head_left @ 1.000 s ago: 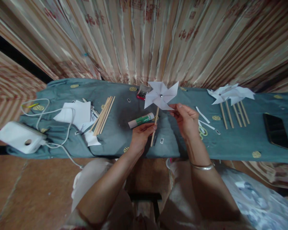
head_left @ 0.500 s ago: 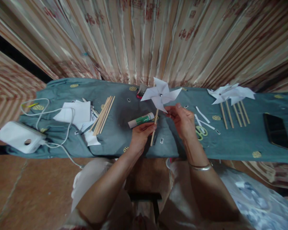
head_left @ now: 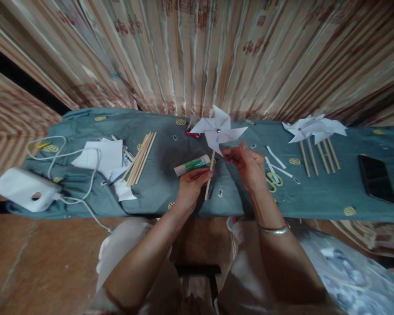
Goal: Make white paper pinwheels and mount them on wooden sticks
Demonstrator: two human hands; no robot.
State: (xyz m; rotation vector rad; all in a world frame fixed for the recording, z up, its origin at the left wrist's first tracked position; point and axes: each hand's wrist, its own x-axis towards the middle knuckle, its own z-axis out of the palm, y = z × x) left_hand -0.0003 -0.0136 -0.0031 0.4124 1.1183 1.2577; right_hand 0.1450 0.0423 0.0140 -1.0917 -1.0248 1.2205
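A white paper pinwheel (head_left: 218,130) with a shiny pin at its centre stands on a wooden stick. My left hand (head_left: 191,186) is closed around that stick, pinching it below the blades between thumb and fingers. My right hand (head_left: 249,166) is at the lower blade's tip, its bent fingers touching or almost touching the paper, the thumb raised apart from them. Beneath the left fingers lies a glue stick (head_left: 193,164) with a green label. A small red-edged box of pins (head_left: 193,130) sits partly behind the pinwheel.
Several wooden sticks (head_left: 141,159) and white paper pieces (head_left: 105,154) lie left, near a white power bank (head_left: 26,189) with its cable. To the right are paper strips (head_left: 276,157), green-handled scissors (head_left: 274,182), several pinwheels (head_left: 315,128) and a black phone (head_left: 377,178). A curtain (head_left: 190,57) hangs behind.
The pinwheel's blades have turned slightly clockwise, the lower tip shifting left. My right fingers have moved a little left with it. The left hand keeps its hold on the stick.
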